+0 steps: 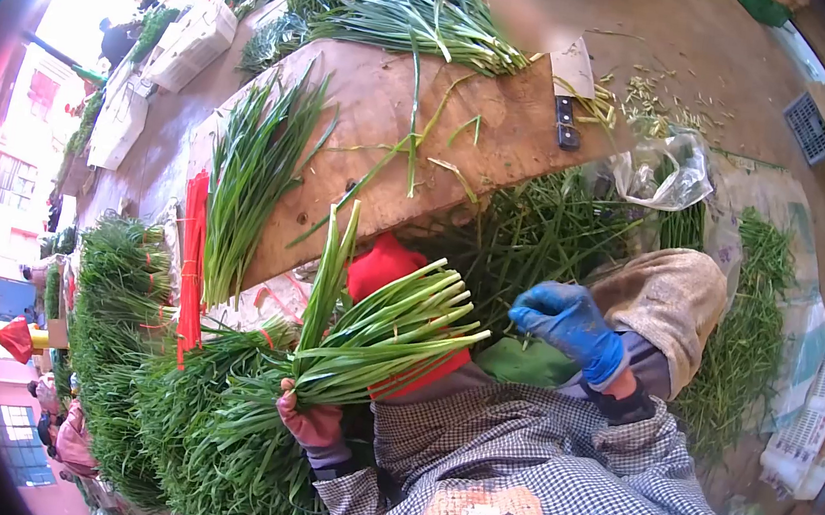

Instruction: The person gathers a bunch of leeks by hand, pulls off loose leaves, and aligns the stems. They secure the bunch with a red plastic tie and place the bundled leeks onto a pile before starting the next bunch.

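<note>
My left hand point(312, 421), in a reddish glove, is closed around a loose bunch of garlic chives point(389, 341). The pale cut ends fan out up and to the right over my lap, with a few stalks pointing upward. My right hand point(576, 325), in a blue glove, hovers above my knee, to the right of the bunch. Its fingers are curled together, and what they hold, if anything, cannot be made out. Beyond my hands, a wooden board point(368, 102) bears one pile of chives point(266, 172) at its left and another pile point(437, 24) at its far edge.
A broad knife with a black handle point(567, 125) lies at the board's right end. Red ties point(193, 265) hang at its left edge. Bundled greens point(119, 327) are heaped on my left. Loose trimmings point(547, 221) lie under the board, near a clear plastic bag point(668, 174).
</note>
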`<state>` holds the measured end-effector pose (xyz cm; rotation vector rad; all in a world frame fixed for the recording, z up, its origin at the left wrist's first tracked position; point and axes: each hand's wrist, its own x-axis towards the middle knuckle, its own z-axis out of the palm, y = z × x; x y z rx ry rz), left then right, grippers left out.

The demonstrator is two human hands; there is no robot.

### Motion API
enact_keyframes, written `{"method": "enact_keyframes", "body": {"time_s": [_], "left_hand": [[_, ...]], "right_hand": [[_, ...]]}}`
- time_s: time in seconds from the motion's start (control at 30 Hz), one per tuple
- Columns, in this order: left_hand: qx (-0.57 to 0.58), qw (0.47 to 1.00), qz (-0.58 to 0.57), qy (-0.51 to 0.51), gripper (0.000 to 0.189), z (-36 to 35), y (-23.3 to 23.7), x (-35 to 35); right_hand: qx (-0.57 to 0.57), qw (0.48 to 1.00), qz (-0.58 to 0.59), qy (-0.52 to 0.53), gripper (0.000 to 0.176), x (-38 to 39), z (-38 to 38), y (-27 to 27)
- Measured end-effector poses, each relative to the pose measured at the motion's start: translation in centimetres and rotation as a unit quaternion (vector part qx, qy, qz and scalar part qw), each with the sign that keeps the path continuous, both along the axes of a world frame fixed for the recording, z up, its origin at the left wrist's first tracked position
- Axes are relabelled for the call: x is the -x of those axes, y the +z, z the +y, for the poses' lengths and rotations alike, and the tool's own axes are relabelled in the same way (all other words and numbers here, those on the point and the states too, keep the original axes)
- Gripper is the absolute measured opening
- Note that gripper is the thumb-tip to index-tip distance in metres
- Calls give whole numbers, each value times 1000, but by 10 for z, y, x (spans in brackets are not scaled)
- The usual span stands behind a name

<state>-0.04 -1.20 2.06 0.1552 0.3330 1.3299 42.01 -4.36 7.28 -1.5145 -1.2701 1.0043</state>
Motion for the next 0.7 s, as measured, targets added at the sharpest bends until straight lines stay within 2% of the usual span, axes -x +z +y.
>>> {"method": "enact_keyframes", "body": {"time_s": [0.03,0.07,0.1,0.17,0.23,0.3,0.37,0.4,0.43,0.5,0.53,0.6,0.63,0.67,0.7], "left_hand": [[2,1000,6,3,25,0,2,0],[1,1000,6,4,25,0,4,-1],[6,1000,-3,0,25,-1,7,-3],[12,1000,-12,-2,25,-4,10,-6],[-27,997,65,22,29,-5,12,-8],[-41,996,72,23,31,-8,14,-8],[-4,999,47,24,30,-12,22,-9],[-17,998,55,36,28,-13,16,-3],[-17,998,53,38,28,-9,21,-8],[8,993,103,52,28,-10,31,-18],[4,992,104,76,27,-10,24,-17],[2,992,102,71,26,-9,22,-14],[-1,993,100,65,26,-8,21,-14],[4,992,106,68,26,-9,21,-15],[3,992,104,70,26,-10,20,-15]], "right_hand": [[-74,997,15,8,16,8,8,1],[-108,992,-45,37,22,17,18,5],[-108,992,-45,38,22,27,26,7],[-2,966,-204,159,28,47,41,5],[5,964,-213,160,34,67,51,-19],[12,962,-222,159,40,84,55,-36],[-14,982,-93,166,35,98,55,-46],[-40,987,-13,156,25,103,52,-51],[-40,987,-15,157,25,105,53,-29],[-18,951,184,248,13,106,41,24],[44,941,272,198,7,100,38,46],[-39,945,306,113,9,66,47,55],[-48,955,284,72,10,45,50,58],[-59,947,314,11,12,33,49,55],[-59,950,306,3,14,24,50,51]]}}
